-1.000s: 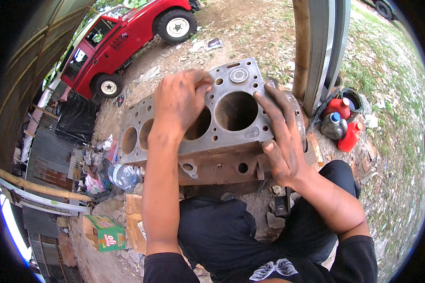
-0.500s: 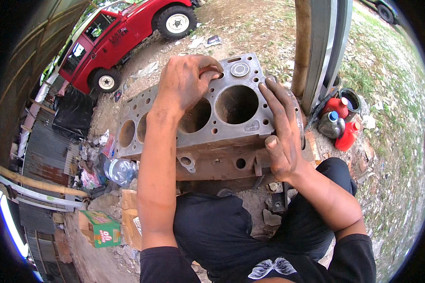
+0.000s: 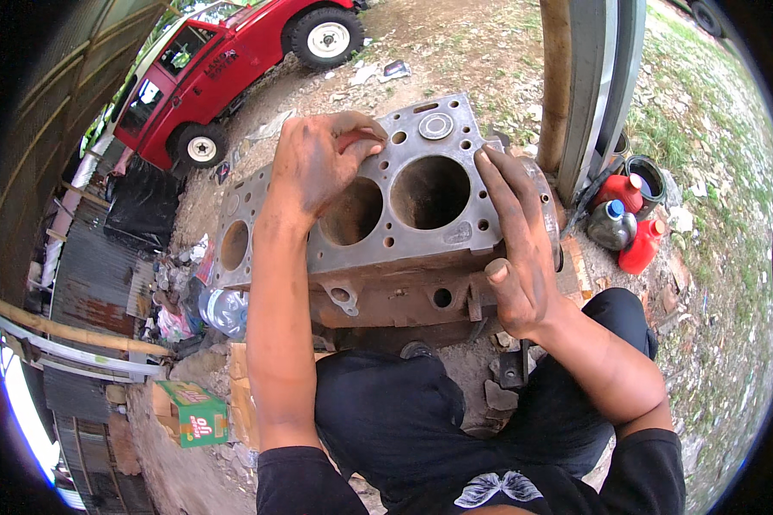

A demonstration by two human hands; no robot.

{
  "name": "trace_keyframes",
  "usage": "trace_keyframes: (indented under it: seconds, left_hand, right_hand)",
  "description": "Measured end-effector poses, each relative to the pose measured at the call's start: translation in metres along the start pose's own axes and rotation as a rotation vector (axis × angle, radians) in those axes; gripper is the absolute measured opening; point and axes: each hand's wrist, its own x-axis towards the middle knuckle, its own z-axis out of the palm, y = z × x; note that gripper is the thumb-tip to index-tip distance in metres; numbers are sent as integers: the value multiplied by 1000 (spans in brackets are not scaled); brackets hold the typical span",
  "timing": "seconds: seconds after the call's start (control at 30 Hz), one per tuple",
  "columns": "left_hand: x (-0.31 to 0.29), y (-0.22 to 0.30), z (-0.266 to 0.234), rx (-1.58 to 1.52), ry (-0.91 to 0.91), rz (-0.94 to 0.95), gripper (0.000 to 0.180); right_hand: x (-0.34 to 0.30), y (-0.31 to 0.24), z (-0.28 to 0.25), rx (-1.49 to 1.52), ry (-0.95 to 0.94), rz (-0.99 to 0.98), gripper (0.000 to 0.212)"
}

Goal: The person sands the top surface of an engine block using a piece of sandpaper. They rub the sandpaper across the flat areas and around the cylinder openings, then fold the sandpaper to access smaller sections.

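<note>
Pressing a Gasket Flat on a Rusty Engine Block

Squatting on bare dirt in dark trousers, the person leans over an old engine block that rests on the ground just in front of the knees. A grey head gasket lies on the block's top face, its round openings lined up over the cylinder bores.

The right hand lies open and flat along the gasket's right edge, fingers spread and thumb hooked over the side of the block, apparently to keep the sheet from sliding. The left hand reaches across the top, fingers curled and pinched narrowly on the gasket's far edge; whether it grips anything small there cannot be told.

Compared with a second ago, the left hand has travelled from over the middle bore toward the far edge, while the right hand has stayed planted on the same side.

Left of the knees sits a green carton, with a clear plastic bottle beyond it. To the right, red and dark containers cluster by a post. Farthest off stands a red truck.
</note>
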Motion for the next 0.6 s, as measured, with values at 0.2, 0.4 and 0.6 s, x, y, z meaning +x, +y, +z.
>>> trace_keyframes:
  seconds: [0.2, 0.4, 0.6]
  left_hand:
    - [14, 1, 13, 84, 75, -7, 23]
    - [5, 9, -3, 188, 14, -102, 23]
    - [11, 8, 6, 128, 28, -101, 22]
  right_hand:
    - [-1, 6, 3, 12, 11, -31, 111]
    - [-2, 3, 2, 32, -6, -24, 112]
    - [0, 0, 1, 1, 14, -32, 113]
